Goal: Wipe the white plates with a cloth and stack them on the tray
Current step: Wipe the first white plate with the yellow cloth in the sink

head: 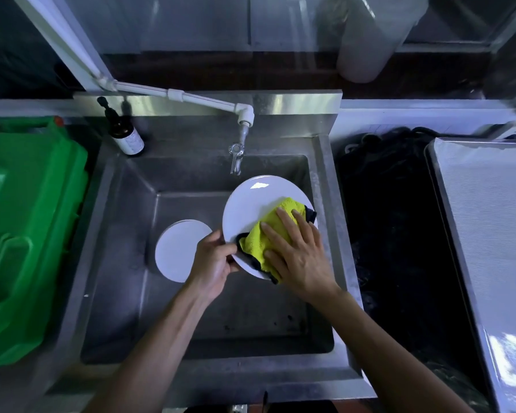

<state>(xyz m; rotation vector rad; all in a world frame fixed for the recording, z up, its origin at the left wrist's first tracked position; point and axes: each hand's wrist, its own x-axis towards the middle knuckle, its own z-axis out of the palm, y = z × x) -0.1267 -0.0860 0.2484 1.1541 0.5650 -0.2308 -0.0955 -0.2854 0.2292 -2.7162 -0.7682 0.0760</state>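
Observation:
A white plate [252, 201] is held tilted above the steel sink [325, 186]. My left hand [212, 260] grips its lower left rim, thumb on the face. My right hand [298, 251] lies flat with straight fingers on a yellow cloth with a dark edge [261, 242], pressing it against the plate's lower right face. A small stack of white plates [176, 248] rests on the sink floor to the left, partly hidden by my left hand. The metal tray [489, 210] lies at the far right.
A tap [237, 153] on a white pipe hangs just above the held plate. A dark pump bottle [125, 135] stands on the sink's back left corner. A green plastic container [27, 234] fills the left side. Dark material [393, 219] lies between sink and tray.

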